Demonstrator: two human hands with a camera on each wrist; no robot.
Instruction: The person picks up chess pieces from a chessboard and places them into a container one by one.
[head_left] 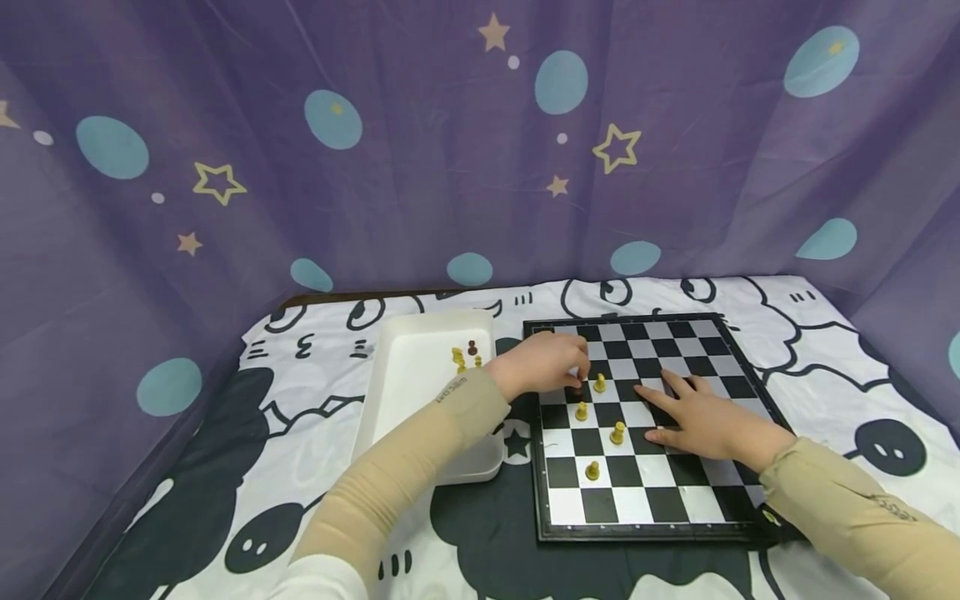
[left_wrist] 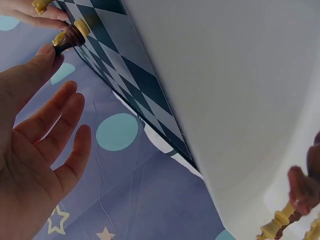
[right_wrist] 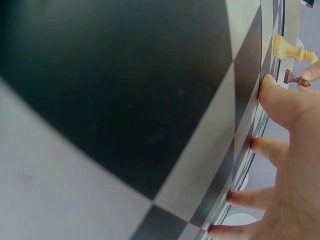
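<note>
My left hand (head_left: pixel 543 362) pinches a dark brown chess piece (left_wrist: pixel 70 40) by its top, over the left side of the chessboard (head_left: pixel 648 533). In the left wrist view the other fingers are spread away from the piece. In the right wrist view the brown piece (right_wrist: pixel 295 78) stands near a larger-looking yellow chess piece (right_wrist: pixel 292 50). Several yellow pieces, such as a yellow piece (head_left: pixel 617 432), stand on the board's left part. My right hand (head_left: pixel 708 425) rests on the board's right half, fingers spread and holding nothing.
Left of the board sits a white tray (head_left: pixel 397 367) with yellow pieces (head_left: pixel 458 358) and a brown piece (head_left: pixel 472 347) in it; the left forearm crosses over it. A cartoon-print cloth (head_left: pixel 322 375) covers the table. Behind hangs a purple curtain (head_left: pixel 450 167).
</note>
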